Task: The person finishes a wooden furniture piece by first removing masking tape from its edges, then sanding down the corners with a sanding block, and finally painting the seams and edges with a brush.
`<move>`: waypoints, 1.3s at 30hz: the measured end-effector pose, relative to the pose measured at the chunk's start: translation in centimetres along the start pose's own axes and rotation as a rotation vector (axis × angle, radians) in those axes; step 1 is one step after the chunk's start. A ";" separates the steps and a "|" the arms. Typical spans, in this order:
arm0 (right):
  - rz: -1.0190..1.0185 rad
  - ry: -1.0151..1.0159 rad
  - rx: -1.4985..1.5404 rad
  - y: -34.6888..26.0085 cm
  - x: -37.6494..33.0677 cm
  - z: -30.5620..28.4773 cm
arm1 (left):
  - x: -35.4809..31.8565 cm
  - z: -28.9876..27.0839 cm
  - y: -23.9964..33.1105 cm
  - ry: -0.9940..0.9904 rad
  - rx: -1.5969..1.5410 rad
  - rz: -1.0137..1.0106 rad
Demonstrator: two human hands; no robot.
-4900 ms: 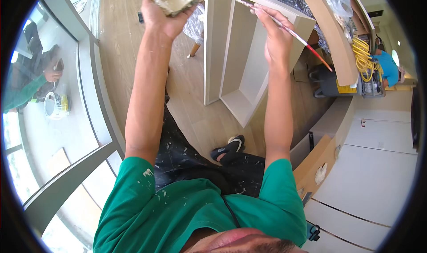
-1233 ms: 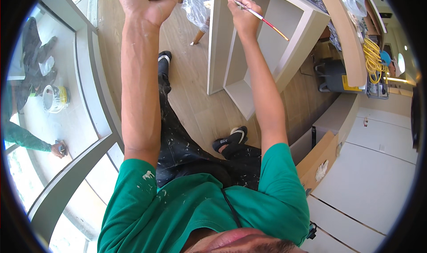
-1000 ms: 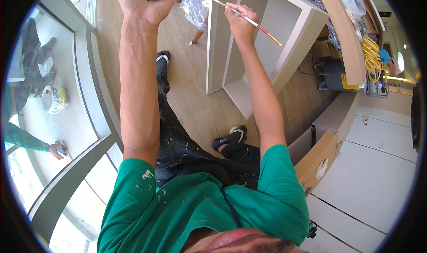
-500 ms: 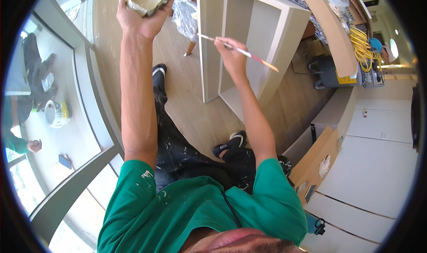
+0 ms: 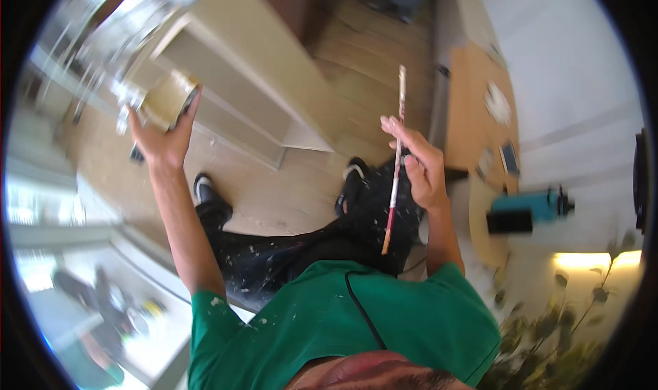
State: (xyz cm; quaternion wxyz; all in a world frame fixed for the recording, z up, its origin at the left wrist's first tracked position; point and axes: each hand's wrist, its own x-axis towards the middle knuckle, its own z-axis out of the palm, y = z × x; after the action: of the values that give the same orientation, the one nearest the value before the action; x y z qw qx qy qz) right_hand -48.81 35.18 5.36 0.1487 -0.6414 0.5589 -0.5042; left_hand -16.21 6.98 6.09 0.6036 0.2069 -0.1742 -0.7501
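Note:
My left hand (image 5: 164, 140) is stretched out at the left, its fingers round a shallow, rough-rimmed paint container (image 5: 168, 103) with something pale yellowish inside. The picture is smeared there, so the contents do not show clearly. In my right hand (image 5: 423, 162), over my right thigh, is a thin paintbrush (image 5: 395, 177). Its long handle is whitish and red and runs between the fingers and thumb, one end pointing away from me and the other toward my shirt. The hands are well apart.
A beige open cabinet (image 5: 250, 54) stands on the wood floor beyond the container. At the right, a brown board (image 5: 473, 109) carries small items, beside a teal bottle (image 5: 531, 206) and a dark block (image 5: 509, 221). A leafy plant (image 5: 555, 321) is at lower right, glass panels at left.
The view has swung right, so the cabinet sits further left. My left hand has come nearer my body with the container. The brush has turned from slanting sideways to nearly lengthwise.

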 end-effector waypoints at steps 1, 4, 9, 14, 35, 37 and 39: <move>0.028 0.090 0.078 -0.2 -1.3 -1.9 | -0.7 1.3 -2.2 -0.016 0.010 -0.081; 0.090 0.360 0.105 -1.6 -5.4 -6.2 | -2.0 3.7 -9.6 -0.073 0.107 -0.334; 0.284 0.615 0.048 -2.7 -13.2 -12.3 | -6.9 6.7 -25.2 -0.177 0.219 -0.792; 0.505 0.823 -0.157 -2.8 -17.7 -15.5 | -13.1 11.6 -38.5 -0.274 0.197 -1.067; 0.678 1.012 -0.966 7.8 -21.2 -14.2 | -21.1 19.0 -60.1 -0.965 0.702 -0.380; 0.670 0.968 -0.982 8.3 -21.1 -14.3 | -20.2 18.9 -58.4 -0.994 0.668 -0.289; 0.686 0.899 -1.039 8.7 -21.1 -14.3 | -18.9 18.7 -56.4 -1.033 0.808 -0.199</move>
State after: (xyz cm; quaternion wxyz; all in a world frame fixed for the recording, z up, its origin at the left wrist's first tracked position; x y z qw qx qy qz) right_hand -62.54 55.90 -4.89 -0.2655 -0.1529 0.8984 -0.3148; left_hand -69.44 37.53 -4.89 0.2453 0.0460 -0.6888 -0.6807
